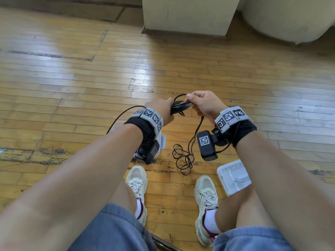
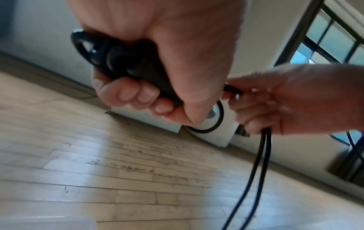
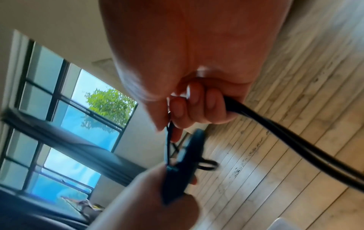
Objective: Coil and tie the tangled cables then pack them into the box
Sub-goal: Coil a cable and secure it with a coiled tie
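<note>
My left hand [image 1: 169, 108] grips a black coiled cable bundle [image 1: 179, 106] above the floor. Its fingers curl round the bundle [image 2: 118, 62] in the left wrist view. My right hand [image 1: 191, 101] pinches a cable strand just beside the bundle's right end. From that hand, two black strands [image 2: 256, 163] hang down to a loose tangle [image 1: 183, 158] on the floor. In the right wrist view the curled fingers [image 3: 197, 104] close on the cable [image 3: 295, 147]. A white box [image 1: 162, 141] sits under my left wrist, mostly hidden.
A white lid [image 1: 233, 176] lies on the wooden floor by my right shoe [image 1: 206, 200]. My left shoe [image 1: 136, 180] is close to the tangle. One thin strand [image 1: 121, 115] loops out left of my left wrist. A cream pillar base [image 1: 186, 17] stands ahead.
</note>
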`<state>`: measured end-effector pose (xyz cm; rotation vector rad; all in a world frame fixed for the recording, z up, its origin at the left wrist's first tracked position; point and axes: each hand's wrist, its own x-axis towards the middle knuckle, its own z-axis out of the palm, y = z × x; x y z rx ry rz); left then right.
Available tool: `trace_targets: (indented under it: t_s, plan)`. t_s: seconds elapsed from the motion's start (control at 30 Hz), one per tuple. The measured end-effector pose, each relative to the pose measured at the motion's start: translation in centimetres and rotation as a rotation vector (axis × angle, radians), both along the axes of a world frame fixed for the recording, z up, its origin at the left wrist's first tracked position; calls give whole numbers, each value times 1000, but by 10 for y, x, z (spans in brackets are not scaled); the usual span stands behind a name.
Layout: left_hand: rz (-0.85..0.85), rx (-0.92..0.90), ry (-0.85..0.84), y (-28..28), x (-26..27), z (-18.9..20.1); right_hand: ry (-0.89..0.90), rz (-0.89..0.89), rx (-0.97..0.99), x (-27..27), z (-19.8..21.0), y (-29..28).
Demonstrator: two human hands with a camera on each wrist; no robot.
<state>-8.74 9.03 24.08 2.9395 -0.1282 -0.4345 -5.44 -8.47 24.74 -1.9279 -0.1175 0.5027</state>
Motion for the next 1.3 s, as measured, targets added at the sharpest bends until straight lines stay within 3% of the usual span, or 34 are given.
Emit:
trace_targets:
  t_s: [0.13, 0.23, 0.3, 0.37, 0.5, 0.63, 0.73, 0.87, 0.97, 1.07, 1.2, 1.3]
  plan:
    - [-128, 29, -60, -6, -5, 0, 33, -235, -24, 5, 4, 2]
    - [-130, -24, -39, -4, -5, 7, 106, -449, -111, 15, 1, 1]
    - [-115, -77, -7, -1, -3, 11, 163, -488, -116, 20, -2, -2]
    - [-66, -215, 19, 2, -2, 16, 174, -438, -142, 23, -8, -7]
    - [137, -701, 90, 9, 3, 23, 190, -271, -171, 19, -7, -12]
    - [287, -644, 83, 20, 8, 17, 65, 139, -383, 5, 11, -4]
    - [341, -624, 114, 25, 10, 11, 50, 281, -447, -2, 11, 0]
    - [361, -610, 133, 21, 9, 10, 161, 216, -59, -2, 8, 8]
    - [319, -687, 105, 12, 6, 14, 161, 240, 59, -3, 5, 14]
    - [296, -722, 87, 3, 5, 15, 122, 227, 24, -6, 2, 21]
    - [306, -596, 11, 2, 6, 12, -5, 365, -218, -8, 5, 23]
    - [345, -699, 5, 5, 6, 12, -52, 404, -269, -11, 7, 23]
